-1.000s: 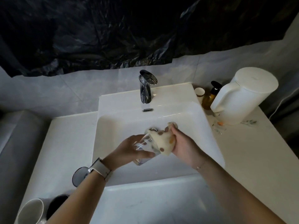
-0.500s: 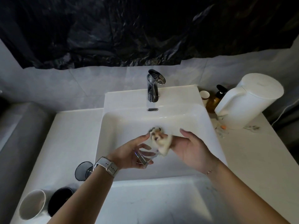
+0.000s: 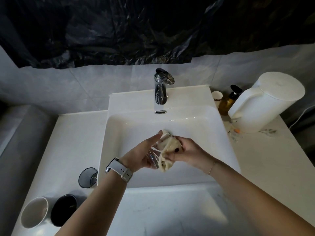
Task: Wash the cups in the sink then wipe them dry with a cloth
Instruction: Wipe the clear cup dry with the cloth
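Presently, in the head view, the clear glass cup (image 3: 153, 158) is held over the basin of the sink (image 3: 221, 160), a placement that lets any drips fall into the basin rather than onto the counter (image 3: 76, 142). The left hand (image 3: 143, 155) cradles the cup from the left with its fingers extended along the wall, index finger reaching toward the rim, which steadies the cup against the wiping force. The right hand (image 3: 185, 150) has its fingers curled round the cream cloth (image 3: 167, 149), bunching it against the cup so that the fabric stays in contact with the glass; how far the cloth enters the cup cannot be determined. The faucet (image 3: 161, 87) shows no running water, so the step in hand is judged to be drying. Three further cups stand left of the sink: a smoked glass (image 3: 87, 177), a black cup (image 3: 64, 210) and a white cup (image 3: 35, 212), grouped clear of the working area.
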Available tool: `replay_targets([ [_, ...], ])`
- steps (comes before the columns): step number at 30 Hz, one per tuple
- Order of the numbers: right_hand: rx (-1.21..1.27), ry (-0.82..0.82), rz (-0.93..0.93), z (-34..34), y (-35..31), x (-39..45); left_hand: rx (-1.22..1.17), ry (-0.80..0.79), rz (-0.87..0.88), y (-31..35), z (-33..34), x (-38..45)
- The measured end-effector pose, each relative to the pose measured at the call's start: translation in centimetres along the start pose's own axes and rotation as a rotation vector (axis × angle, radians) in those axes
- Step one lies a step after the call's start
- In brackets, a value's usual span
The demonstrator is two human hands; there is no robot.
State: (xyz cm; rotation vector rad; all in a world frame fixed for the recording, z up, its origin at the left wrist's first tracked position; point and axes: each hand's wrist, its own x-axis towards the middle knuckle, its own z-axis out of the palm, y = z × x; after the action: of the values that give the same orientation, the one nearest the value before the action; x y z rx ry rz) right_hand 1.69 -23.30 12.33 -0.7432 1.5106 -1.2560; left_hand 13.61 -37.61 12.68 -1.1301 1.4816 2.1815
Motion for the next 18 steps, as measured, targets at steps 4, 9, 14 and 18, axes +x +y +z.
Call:
replay_targets([
  [4, 0.017, -0.199, 0.002, -0.2, -2.1, -0.4, -0.103, -0.103, -0.013, 1.1, 1.1, -0.4],
  [9, 0.055, -0.116, -0.08, -0.3, -3.1, -0.8, -0.256, -0.074, -0.044, 1.4, 1.1, -0.1],
  [14, 0.148, 0.081, -0.126, -0.2, -1.1, -1.1, -0.401, 0.01, 0.04, 1.0, 1.7, -1.1],
  [18, -0.243, 0.037, -0.212, 0.7, -0.4, -1.7, -0.38, 0.019, 0.193, 0.4, 3.4, -1.4],
])
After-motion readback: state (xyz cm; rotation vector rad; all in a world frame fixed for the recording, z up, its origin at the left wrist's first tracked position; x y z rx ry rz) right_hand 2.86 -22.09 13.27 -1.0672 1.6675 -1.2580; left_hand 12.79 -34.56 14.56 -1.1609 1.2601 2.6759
